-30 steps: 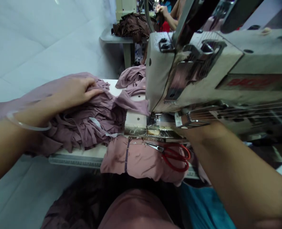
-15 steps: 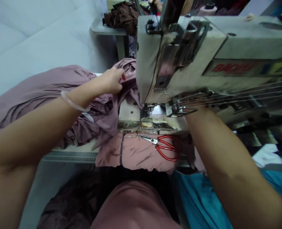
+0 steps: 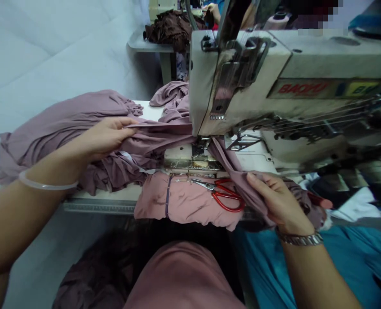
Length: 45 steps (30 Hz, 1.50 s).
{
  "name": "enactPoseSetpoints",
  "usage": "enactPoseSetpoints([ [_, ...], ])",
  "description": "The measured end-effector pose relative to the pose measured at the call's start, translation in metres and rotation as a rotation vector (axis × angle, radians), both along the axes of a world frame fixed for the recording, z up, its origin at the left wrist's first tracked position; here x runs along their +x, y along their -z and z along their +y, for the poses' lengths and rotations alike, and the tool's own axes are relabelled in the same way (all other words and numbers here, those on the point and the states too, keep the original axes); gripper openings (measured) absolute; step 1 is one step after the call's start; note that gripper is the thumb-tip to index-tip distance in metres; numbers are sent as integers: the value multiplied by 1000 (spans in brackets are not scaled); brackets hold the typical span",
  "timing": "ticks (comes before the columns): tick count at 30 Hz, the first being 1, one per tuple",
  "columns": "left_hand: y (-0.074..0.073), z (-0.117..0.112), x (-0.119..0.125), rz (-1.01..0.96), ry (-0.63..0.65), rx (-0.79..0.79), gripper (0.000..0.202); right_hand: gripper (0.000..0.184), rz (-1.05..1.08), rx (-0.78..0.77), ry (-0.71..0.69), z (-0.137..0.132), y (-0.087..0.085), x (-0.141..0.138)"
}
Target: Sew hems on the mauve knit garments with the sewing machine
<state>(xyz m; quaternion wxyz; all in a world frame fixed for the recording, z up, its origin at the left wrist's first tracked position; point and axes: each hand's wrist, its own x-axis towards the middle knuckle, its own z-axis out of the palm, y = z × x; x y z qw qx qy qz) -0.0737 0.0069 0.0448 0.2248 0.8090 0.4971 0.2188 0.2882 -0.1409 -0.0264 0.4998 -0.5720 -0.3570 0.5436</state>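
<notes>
Your left hand (image 3: 108, 139) and right hand (image 3: 275, 201) are closing their fingers on the mauve cloth (image 3: 163, 143), which is running slantwise between them under the sewing machine (image 3: 238, 92)

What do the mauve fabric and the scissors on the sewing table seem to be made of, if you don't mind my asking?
The mauve fabric looks like a soft, matte knit, probably jersey, as it drapes in loose folds and gathers; the fibre can't be told. The scissors seem to have steel blades, judging by their bright metallic shine, and glossy red handles, perhaps plastic or coated metal.
</notes>
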Motion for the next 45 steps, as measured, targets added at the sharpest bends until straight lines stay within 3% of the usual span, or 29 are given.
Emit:
enactPoseSetpoints([
  [2,6,-1,10,-25,18,-58,36,29,-35,103,211,0,6,3],
  [4,12,-2,9,105,-76,36,27,22,-17,256,482,3,9,12],
  [6,14,-5,-4,208,-178,112,23,20,6,381,615,6,9,25],
  [10,0,-22,-31,174,-349,-93,38,40,-223,549,572,4,5,33],
  [13,-14,-33,-22,52,-496,-71,45,46,-462,664,478,5,2,2],
  [14,-15,-35,-12,-13,-447,-42,46,41,-555,691,374,8,2,-12],
  [16,-8,-37,16,-109,-138,-11,45,23,-676,732,151,17,3,-36],
  [18,12,-36,45,-77,285,56,42,32,-993,833,-227,30,5,-47],
  [19,25,-36,58,6,439,171,42,41,-1200,896,-353,36,7,-46],
  [21,48,-36,76,195,535,464,36,55,-1555,940,-443,44,9,-34],
  [24,68,-42,85,351,491,748,33,55,-1816,931,-425,45,8,-11],
  [27,68,-53,85,320,469,851,32,46,-1836,1040,-443,38,6,-6],
  [31,62,-66,87,263,479,846,26,42,-1741,1130,-440,32,7,-24],
  [35,66,-71,92,297,447,763,28,50,-1699,1065,-333,31,11,-41],
  [41,75,-72,97,321,343,757,33,36,-1464,972,-161,30,17,-57],
  [45,74,-79,101,349,316,737,35,40,-1483,911,-198,26,16,-64],
])
